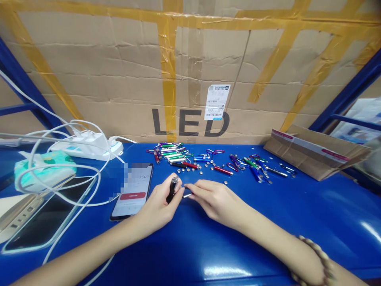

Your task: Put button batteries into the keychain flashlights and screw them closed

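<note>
My left hand (162,198) is closed around a small black flashlight (172,190), held upright with its silver end on top. Close beside it, my right hand (212,198) pinches a small black carabiner clip (186,194) with a silver part; the fingers hide some of it. Whether the clip is joined to the flashlight I cannot tell. Beyond the hands lie a red mini flashlight (223,171), a pile of green, silver and purple mini flashlights (174,153), and several button cells (201,172) scattered on the blue table (238,250).
A lit phone (133,190) lies left of my left hand. Further left are a dark phone (50,214), a tissue pack (44,169), a power strip (86,145) and looping white cables. A paper bag (315,153) stands at right; a large cardboard box (119,79) closes off the back.
</note>
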Available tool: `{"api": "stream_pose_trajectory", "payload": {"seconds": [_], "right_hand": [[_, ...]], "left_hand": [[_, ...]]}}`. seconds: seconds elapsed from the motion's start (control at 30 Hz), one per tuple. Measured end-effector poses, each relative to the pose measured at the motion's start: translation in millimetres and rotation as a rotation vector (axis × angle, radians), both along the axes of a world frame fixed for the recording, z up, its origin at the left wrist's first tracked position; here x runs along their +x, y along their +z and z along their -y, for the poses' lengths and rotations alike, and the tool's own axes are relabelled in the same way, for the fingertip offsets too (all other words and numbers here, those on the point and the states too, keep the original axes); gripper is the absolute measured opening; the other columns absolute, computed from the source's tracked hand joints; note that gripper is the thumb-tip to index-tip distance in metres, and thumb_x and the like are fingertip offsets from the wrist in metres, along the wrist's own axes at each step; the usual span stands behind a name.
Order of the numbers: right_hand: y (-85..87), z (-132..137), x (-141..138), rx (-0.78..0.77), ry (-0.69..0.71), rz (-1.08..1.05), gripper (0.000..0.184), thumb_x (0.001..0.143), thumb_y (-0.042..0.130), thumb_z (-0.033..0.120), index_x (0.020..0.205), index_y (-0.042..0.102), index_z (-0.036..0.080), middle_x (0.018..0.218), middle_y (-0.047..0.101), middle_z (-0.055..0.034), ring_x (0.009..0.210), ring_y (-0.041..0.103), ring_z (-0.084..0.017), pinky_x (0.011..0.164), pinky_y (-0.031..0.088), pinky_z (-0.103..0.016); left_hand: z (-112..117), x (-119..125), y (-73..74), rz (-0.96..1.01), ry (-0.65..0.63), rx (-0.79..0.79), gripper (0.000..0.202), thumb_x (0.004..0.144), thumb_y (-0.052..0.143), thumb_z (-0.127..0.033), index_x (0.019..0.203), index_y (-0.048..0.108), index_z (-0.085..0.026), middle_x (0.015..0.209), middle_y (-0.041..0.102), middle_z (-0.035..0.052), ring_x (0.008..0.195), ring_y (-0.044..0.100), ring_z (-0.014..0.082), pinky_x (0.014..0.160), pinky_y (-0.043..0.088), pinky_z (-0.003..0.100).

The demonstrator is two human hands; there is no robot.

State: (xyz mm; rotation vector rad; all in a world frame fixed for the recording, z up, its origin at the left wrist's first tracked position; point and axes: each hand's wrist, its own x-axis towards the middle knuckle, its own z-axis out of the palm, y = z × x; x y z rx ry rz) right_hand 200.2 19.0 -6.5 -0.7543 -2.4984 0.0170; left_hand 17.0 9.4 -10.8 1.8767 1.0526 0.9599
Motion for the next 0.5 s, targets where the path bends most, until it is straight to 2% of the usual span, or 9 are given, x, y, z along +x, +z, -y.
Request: {"api": "stream_pose_trajectory", "payload": {"seconds": [0.13,0.3,0.5], "right_hand": [[-0.1,4.1,-3.6,0.161,-0.009,0.062,0.031,0.093,0.035,0.020,0.093,0.061,0.004,0.066,0.057,-0.0080,0.057,0.052,-0.017,0.054,0.045,-0.028],[-6.3,5.4,-6.4,0.174,-0.042,0.051,0.030,0.093,0.033,0.020,0.085,0.060,0.009,0.065,0.057,-0.0072,0.057,0.050,-0.016,0.055,0.044,-0.028],[-12.6,4.3,-9.4,0.196,-0.013,-0.002,0.028,0.092,0.037,0.019,0.083,0.060,0.007,0.064,0.057,-0.0068,0.057,0.050,-0.015,0.054,0.042,-0.026]], "left_hand": [[1.8,1.5,1.1,-0.091,0.006,0.069,0.022,0.088,0.037,-0.022,0.069,0.027,-0.021,0.062,0.031,-0.0072,0.050,0.031,0.0083,0.050,0.029,0.021],[1.6,1.5,2.5,-0.159,0.035,0.141,0.022,0.087,0.038,-0.021,0.068,0.028,-0.022,0.061,0.035,-0.0061,0.052,0.033,0.0098,0.051,0.029,0.021],[4.2,-0.5,5.4,-0.221,0.050,0.191,0.021,0.088,0.039,-0.023,0.069,0.031,-0.022,0.055,0.036,-0.0072,0.047,0.033,0.0098,0.048,0.028,0.020]]}}
